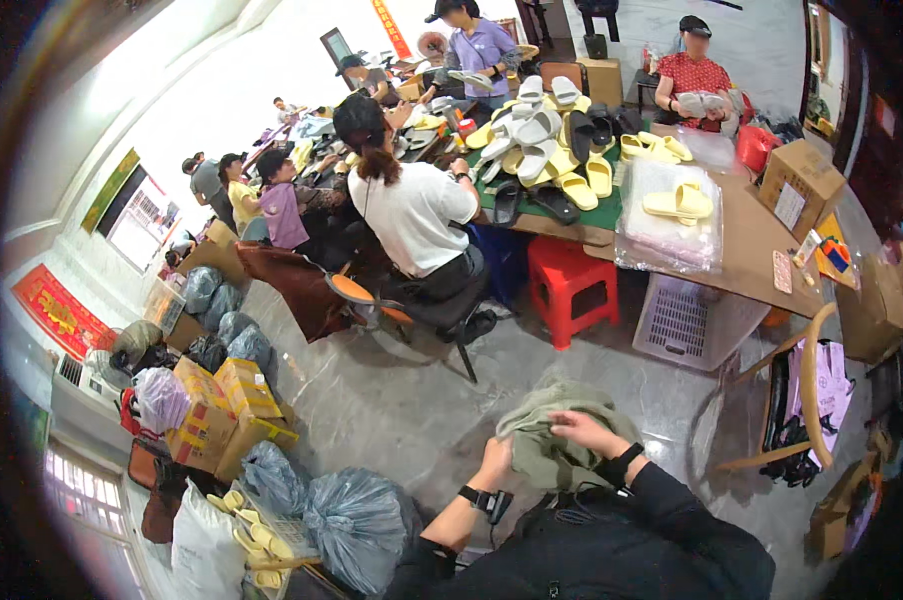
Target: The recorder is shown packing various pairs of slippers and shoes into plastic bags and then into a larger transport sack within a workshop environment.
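An olive-green piece of cloth [544, 408], perhaps a garment, is bunched up in front of my body at the lower middle. My left hand [495, 463] is closed on its left edge, with the fingertips partly hidden by the fabric. Over the right side of the cloth lies my right hand [584, 432], its fingers stretched out to the left. Both wrists carry black bands, and the left one [490, 500] has a small dark device on it. Dark sleeves cover my forearms.
Ahead, a long table [742, 245] bears a heap of yellow, white and black slippers [537, 130]. A seated person in white [412, 215] works there, with others beyond. A red stool [572, 290], a white crate [687, 320], a wooden chair [822, 390] and grey bags [357, 525] surround me.
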Action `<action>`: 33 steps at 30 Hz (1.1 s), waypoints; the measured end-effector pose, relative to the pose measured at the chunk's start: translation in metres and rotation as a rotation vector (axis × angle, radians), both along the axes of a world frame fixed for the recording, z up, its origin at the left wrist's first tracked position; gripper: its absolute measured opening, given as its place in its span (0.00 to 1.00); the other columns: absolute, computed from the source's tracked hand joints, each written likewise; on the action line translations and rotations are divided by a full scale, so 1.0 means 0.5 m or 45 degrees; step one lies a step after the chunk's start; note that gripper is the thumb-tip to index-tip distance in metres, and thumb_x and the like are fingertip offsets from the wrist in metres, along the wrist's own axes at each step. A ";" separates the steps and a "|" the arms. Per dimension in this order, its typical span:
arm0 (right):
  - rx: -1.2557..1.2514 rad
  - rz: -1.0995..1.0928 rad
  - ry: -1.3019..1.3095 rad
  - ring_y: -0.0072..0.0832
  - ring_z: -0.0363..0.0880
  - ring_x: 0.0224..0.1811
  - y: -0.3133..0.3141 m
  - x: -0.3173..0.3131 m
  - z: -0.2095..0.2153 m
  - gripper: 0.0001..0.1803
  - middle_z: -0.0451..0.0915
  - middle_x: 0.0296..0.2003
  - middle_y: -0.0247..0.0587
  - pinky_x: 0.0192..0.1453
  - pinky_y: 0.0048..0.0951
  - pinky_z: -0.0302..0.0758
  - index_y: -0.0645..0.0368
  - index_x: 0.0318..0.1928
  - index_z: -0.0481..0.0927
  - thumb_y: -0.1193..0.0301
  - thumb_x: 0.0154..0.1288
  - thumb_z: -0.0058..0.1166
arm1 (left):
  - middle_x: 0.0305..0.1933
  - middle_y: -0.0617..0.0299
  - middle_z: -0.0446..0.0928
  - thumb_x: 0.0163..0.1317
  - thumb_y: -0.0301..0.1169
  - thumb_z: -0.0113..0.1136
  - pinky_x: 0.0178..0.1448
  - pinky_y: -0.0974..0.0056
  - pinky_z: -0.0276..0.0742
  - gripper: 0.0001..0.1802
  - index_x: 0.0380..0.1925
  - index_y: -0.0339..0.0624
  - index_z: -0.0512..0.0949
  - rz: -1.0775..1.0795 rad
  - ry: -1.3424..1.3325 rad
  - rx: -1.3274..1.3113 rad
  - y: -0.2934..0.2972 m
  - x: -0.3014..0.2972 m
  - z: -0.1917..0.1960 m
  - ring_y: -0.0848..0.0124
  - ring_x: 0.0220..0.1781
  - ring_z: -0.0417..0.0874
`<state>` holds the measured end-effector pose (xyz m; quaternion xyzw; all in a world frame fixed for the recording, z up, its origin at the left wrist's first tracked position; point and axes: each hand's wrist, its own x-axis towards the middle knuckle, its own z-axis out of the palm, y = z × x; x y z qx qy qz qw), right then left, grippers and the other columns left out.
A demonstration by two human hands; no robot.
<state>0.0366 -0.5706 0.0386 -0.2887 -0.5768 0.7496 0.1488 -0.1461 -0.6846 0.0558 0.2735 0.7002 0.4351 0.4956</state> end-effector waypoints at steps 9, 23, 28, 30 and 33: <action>0.323 0.221 0.062 0.34 0.56 0.62 -0.213 -0.006 0.066 0.39 0.57 0.60 0.43 0.61 0.33 0.58 0.58 0.62 0.52 0.61 0.54 0.57 | 0.55 0.59 0.68 0.65 0.50 0.22 0.60 0.55 0.63 0.29 0.54 0.43 0.64 0.317 -1.297 0.159 -0.140 0.044 -0.022 0.62 0.56 0.68; 0.803 -0.363 -0.490 0.47 0.69 0.40 -0.243 0.117 0.018 0.17 0.70 0.34 0.51 0.44 0.39 0.67 0.64 0.40 0.72 0.72 0.47 0.54 | 0.44 0.60 0.74 0.64 0.50 0.37 0.51 0.60 0.70 0.24 0.44 0.41 0.69 0.343 -1.559 0.436 -0.089 0.192 0.161 0.64 0.45 0.75; -0.189 -0.533 0.130 0.25 0.74 0.39 -0.164 0.155 0.076 0.12 0.76 0.37 0.32 0.45 0.27 0.70 0.61 0.42 0.72 0.78 0.59 0.38 | 0.51 0.56 0.70 0.62 0.51 0.40 0.61 0.54 0.60 0.28 0.50 0.40 0.65 0.325 -1.353 0.684 -0.054 0.211 0.227 0.61 0.54 0.69; -0.356 -0.531 0.202 0.24 0.73 0.39 -0.135 0.195 0.110 0.11 0.75 0.38 0.33 0.45 0.27 0.70 0.61 0.43 0.71 0.76 0.60 0.39 | 0.50 0.56 0.70 0.62 0.50 0.40 0.61 0.55 0.58 0.27 0.50 0.39 0.65 0.394 -1.280 0.733 -0.037 0.218 0.230 0.61 0.55 0.68; -0.527 -0.512 0.187 0.24 0.73 0.41 -0.107 0.249 0.157 0.12 0.75 0.40 0.35 0.45 0.27 0.70 0.62 0.44 0.71 0.72 0.63 0.40 | 0.50 0.56 0.70 0.61 0.43 0.44 0.63 0.55 0.56 0.22 0.49 0.38 0.66 0.407 -1.189 0.869 -0.016 0.226 0.230 0.61 0.55 0.67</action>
